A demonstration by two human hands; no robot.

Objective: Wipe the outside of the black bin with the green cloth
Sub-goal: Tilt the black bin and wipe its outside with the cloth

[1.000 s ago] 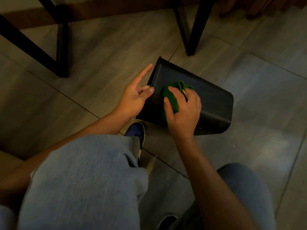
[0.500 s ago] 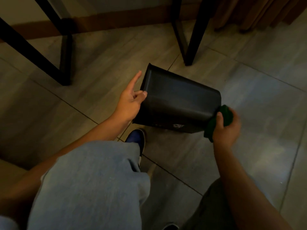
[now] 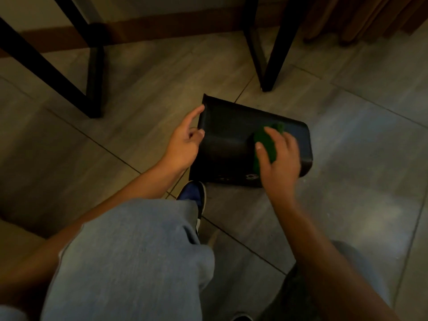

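The black bin lies tipped on its side on the tiled floor, its open rim to the left and its base to the right. My left hand grips the rim edge, thumb on the outer wall and index finger stretched along the rim. My right hand presses the bunched green cloth flat against the bin's upper side near the base end. The cloth is partly covered by my fingers.
Black metal furniture legs stand behind the bin and at the far left. My blue shoe sits just below the bin's rim end. My knees in light jeans fill the foreground. A wooden skirting board runs along the back.
My right hand has brought the cloth from the bin's base end back up onto its upper side. The bin and my left hand have hardly moved.
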